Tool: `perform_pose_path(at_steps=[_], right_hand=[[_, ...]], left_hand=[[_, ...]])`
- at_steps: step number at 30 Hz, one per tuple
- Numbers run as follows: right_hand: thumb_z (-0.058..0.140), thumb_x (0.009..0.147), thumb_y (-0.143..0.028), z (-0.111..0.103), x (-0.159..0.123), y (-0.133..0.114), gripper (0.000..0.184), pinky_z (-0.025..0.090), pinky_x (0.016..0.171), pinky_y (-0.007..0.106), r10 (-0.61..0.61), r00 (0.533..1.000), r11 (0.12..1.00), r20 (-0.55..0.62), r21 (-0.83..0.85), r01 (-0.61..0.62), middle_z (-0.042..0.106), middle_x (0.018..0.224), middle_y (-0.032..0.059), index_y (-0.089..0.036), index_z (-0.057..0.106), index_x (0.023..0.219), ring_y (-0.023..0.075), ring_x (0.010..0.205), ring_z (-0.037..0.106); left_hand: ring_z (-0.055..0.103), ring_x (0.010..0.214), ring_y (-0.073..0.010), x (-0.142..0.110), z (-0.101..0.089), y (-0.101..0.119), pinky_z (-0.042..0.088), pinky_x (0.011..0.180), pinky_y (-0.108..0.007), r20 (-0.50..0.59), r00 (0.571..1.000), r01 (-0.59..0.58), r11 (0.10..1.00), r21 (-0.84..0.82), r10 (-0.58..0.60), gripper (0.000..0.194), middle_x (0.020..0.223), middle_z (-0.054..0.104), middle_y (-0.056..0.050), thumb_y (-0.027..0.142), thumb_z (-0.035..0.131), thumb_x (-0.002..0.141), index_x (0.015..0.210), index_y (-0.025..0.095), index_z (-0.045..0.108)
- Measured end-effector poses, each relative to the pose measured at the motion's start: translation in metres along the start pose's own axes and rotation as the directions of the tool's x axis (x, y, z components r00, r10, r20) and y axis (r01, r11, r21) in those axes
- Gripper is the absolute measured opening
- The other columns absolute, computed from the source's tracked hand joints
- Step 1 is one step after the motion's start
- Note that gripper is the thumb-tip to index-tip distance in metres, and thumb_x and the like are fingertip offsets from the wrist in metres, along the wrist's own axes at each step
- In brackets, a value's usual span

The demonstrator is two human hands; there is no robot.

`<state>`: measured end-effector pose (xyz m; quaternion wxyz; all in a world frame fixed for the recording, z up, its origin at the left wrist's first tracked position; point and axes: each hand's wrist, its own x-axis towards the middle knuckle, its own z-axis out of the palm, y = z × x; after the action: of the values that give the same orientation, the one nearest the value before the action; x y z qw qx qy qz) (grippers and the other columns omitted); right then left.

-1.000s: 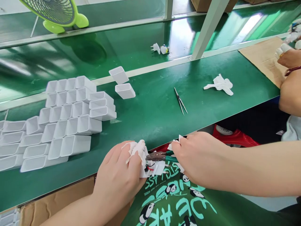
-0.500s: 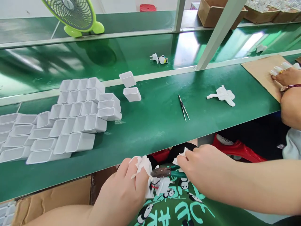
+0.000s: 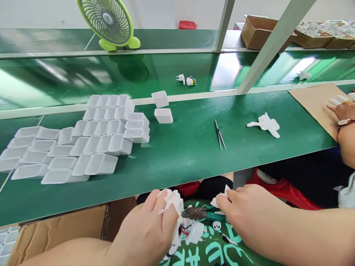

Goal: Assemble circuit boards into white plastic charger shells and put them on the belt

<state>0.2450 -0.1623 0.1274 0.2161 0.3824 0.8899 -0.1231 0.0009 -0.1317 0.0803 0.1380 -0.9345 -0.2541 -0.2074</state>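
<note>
The left hand (image 3: 151, 225) is gripping a white plug casing (image 3: 177, 229), while the right hand (image 3: 238, 207) is closing around green-handled pliers (image 3: 198, 213), their jaws meeting the casing between the hands. Beyond them, tweezers (image 3: 219, 136) are lying on the desk (image 3: 180, 155), with white boxes (image 3: 101, 164) standing farther left.

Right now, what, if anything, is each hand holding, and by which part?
The right hand holds pliers by the green handles. The left hand holds a white casing with wires; its fingers hide exactly where.
</note>
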Motion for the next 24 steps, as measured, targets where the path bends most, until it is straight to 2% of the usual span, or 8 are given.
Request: perform_pose_path(at_steps=[6, 9, 14, 16, 18, 21, 23, 24], right_hand=[[0.080, 0.058, -0.009, -0.014, -0.001, 0.001, 0.028, 0.008, 0.043, 0.036, -0.018, 0.998, 1.000, 0.067, -0.005, 0.019, 0.067, 0.075, 0.0031, -0.019, 0.062, 0.077, 0.0154, 0.056, 0.060], [0.078, 0.059, -0.008, -0.019, 0.000, 0.003, 0.027, 0.010, 0.043, 0.035, -0.010, 0.997, 1.000, 0.077, -0.003, 0.010, 0.067, 0.074, 0.0027, -0.018, 0.061, 0.077, 0.0147, 0.054, 0.060], [0.075, 0.060, -0.010, -0.012, 0.011, 0.000, 0.032, 0.024, 0.049, 0.032, 0.132, 0.989, 0.988, -0.070, -0.072, -0.137, 0.066, 0.073, 0.0051, -0.017, 0.062, 0.088, 0.0207, 0.061, 0.062], [0.072, 0.065, -0.012, -0.009, 0.016, -0.002, 0.025, 0.029, 0.051, 0.032, 0.163, 0.980, 0.979, -0.116, -0.101, -0.175, 0.067, 0.076, 0.0089, -0.017, 0.063, 0.088, 0.0216, 0.060, 0.061], [0.069, 0.070, -0.016, -0.008, 0.019, -0.001, 0.018, 0.035, 0.057, 0.035, 0.186, 0.969, 0.971, -0.163, -0.118, -0.206, 0.068, 0.079, 0.0129, -0.016, 0.064, 0.087, 0.0236, 0.061, 0.060], [0.067, 0.070, -0.018, -0.014, 0.012, 0.015, 0.011, 0.034, 0.061, 0.036, 0.227, 0.940, 0.953, -0.254, -0.139, -0.268, 0.064, 0.070, 0.0127, -0.016, 0.064, 0.081, 0.0262, 0.063, 0.056], [0.066, 0.069, -0.013, -0.017, 0.003, 0.031, 0.009, 0.031, 0.058, 0.035, 0.245, 0.925, 0.950, -0.290, -0.118, -0.289, 0.059, 0.064, 0.0093, -0.018, 0.062, 0.075, 0.0256, 0.064, 0.052], [0.064, 0.067, -0.009, -0.018, -0.003, 0.038, 0.012, 0.031, 0.058, 0.034, 0.246, 0.925, 0.956, -0.289, -0.086, -0.281, 0.059, 0.064, 0.0081, -0.019, 0.061, 0.074, 0.0252, 0.065, 0.052]], left_hand=[[0.066, 0.058, -0.0258, -0.003, -0.003, 0.001, 0.050, 0.040, -0.032, -0.005, 1.000, -0.001, 1.000, 0.004, 0.001, 0.023, 0.071, 0.067, -0.015, -0.007, 0.042, 0.081, 0.085, 0.012, 0.056], [0.066, 0.060, -0.0252, -0.004, 0.001, -0.002, 0.051, 0.042, -0.031, -0.009, 1.000, 0.007, 1.000, 0.008, -0.007, 0.024, 0.070, 0.066, -0.014, -0.007, 0.043, 0.081, 0.087, 0.012, 0.056], [0.060, 0.060, -0.0229, 0.003, 0.015, -0.008, 0.055, 0.052, -0.034, -0.087, 0.996, 0.036, 0.999, 0.033, -0.033, 0.021, 0.067, 0.061, -0.011, -0.007, 0.047, 0.078, 0.087, 0.010, 0.057], [0.060, 0.063, -0.0233, 0.004, 0.020, -0.010, 0.058, 0.060, -0.036, -0.140, 0.988, 0.071, 0.996, 0.056, -0.062, 0.020, 0.069, 0.061, -0.013, -0.005, 0.049, 0.078, 0.090, 0.007, 0.058], [0.060, 0.065, -0.0240, 0.003, 0.024, -0.013, 0.058, 0.062, -0.036, -0.140, 0.985, 0.114, 0.989, 0.094, -0.100, 0.017, 0.071, 0.059, -0.011, -0.002, 0.052, 0.079, 0.091, 0.008, 0.059], [0.059, 0.064, -0.0256, -0.004, 0.031, -0.021, 0.056, 0.059, -0.037, -0.095, 0.981, 0.183, 0.971, 0.152, -0.170, 0.008, 0.066, 0.055, -0.005, 0.008, 0.058, 0.083, 0.087, 0.014, 0.057], [0.062, 0.067, -0.0269, -0.010, 0.036, -0.025, 0.056, 0.061, -0.040, -0.093, 0.957, 0.284, 0.956, 0.080, -0.276, 0.006, 0.069, 0.057, -0.006, 0.018, 0.061, 0.087, 0.088, 0.016, 0.056], [0.064, 0.070, -0.0269, -0.012, 0.039, -0.026, 0.057, 0.063, -0.040, -0.126, 0.926, 0.357, 0.934, -0.009, -0.356, 0.010, 0.074, 0.060, -0.007, 0.022, 0.064, 0.088, 0.090, 0.017, 0.056]])
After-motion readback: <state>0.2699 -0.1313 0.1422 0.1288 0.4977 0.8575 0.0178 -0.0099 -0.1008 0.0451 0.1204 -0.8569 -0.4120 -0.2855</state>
